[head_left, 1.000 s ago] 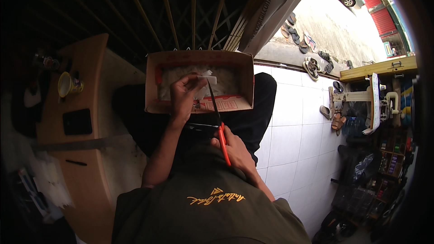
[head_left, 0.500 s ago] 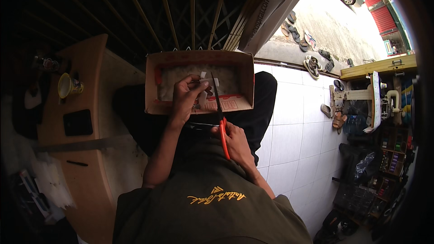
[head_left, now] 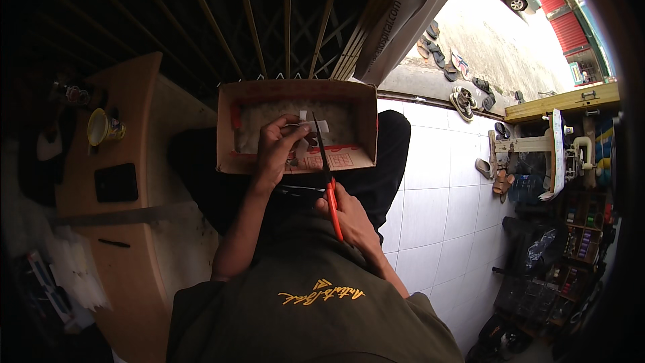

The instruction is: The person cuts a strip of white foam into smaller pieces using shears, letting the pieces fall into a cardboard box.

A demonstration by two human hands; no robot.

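My right hand (head_left: 351,215) grips a pair of scissors (head_left: 333,210) by its orange-red handles. The dark blades point away from me, up across the near wall of an open cardboard box (head_left: 232,160), with their tips beside a small white strip (head_left: 322,126). My left hand (head_left: 276,148) is closed in a pinch on that strip, which looks like paper or fabric; its exact material I cannot make out. Both the strip and my left fingertips are above the box, which sits between my legs. Pale, fluffy-looking stuff (head_left: 259,117) covers the bottom of the box.
To my left stands a wooden table (head_left: 127,134) with a yellow-white cup (head_left: 99,127), a black phone-like slab (head_left: 115,183) and a pen (head_left: 115,243). A folding metal gate (head_left: 287,27) and a white bag (head_left: 396,30) are ahead. Several shoes (head_left: 463,103) lie beyond the tiled floor (head_left: 430,208).
The view has shifted slightly. The white strip sits a little differently at my left fingertips, between the scissor blades' tips and the fingers. Both hands keep their holds.
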